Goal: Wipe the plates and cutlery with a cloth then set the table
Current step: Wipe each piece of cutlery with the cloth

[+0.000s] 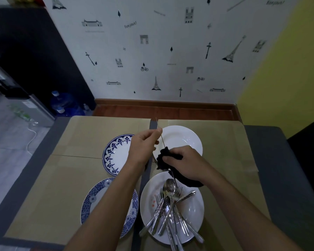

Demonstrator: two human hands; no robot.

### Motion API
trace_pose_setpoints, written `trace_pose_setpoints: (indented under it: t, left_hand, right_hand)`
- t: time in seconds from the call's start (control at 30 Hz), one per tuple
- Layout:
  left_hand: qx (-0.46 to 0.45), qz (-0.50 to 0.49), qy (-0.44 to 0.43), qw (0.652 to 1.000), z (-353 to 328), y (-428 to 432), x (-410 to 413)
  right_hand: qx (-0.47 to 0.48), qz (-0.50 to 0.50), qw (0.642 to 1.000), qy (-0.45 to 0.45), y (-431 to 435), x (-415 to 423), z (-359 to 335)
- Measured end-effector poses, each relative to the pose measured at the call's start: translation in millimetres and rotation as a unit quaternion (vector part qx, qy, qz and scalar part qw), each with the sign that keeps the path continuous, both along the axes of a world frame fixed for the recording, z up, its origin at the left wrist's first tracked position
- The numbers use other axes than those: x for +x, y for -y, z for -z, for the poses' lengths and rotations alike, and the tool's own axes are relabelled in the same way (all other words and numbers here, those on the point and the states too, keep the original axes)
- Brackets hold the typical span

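Beige placemats (98,127) are laid on the grey table (272,151), and four plates (114,154) are counted: two blue-patterned at left, two white at right. One thin piece of cutlery (162,140) is pinched by the left hand (143,144) and steadied, so the black cloth (163,154) — gripped round it by the right hand (181,160) — can be rubbed along it. A cutlery pile (169,205), tangled beyond counting, is left on the near white plate (194,211).
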State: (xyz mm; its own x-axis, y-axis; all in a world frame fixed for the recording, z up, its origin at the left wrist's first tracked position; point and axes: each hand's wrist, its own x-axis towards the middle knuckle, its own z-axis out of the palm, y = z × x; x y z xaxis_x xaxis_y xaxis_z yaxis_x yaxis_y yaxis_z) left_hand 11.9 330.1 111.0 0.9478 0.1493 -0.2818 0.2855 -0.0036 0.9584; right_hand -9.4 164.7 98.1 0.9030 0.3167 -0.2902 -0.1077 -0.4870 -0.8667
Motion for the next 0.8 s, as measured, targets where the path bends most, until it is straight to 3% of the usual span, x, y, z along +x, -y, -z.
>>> trace_pose_setpoints:
  t: [0.33,0.53,0.7,0.8]
  left_hand:
    - [-0.005,0.020,0.030,0.999,-8.4,2.2,-2.5]
    - [-0.027,0.070,0.025,0.997,-12.1,2.4,-3.1]
    - [-0.043,0.068,0.042,0.996,-10.7,4.1,-4.7]
    - [-0.002,0.053,0.029,0.998,-4.3,3.9,-4.1]
  right_hand:
    - [0.057,0.056,0.996,0.031,-2.7,3.2,2.1]
    - [0.181,0.108,0.977,0.036,-6.6,4.3,-5.6]
    - [0.193,0.139,0.970,0.048,-7.0,7.0,-7.2]
    - [0.199,0.177,0.963,0.049,-3.7,9.4,-9.7]
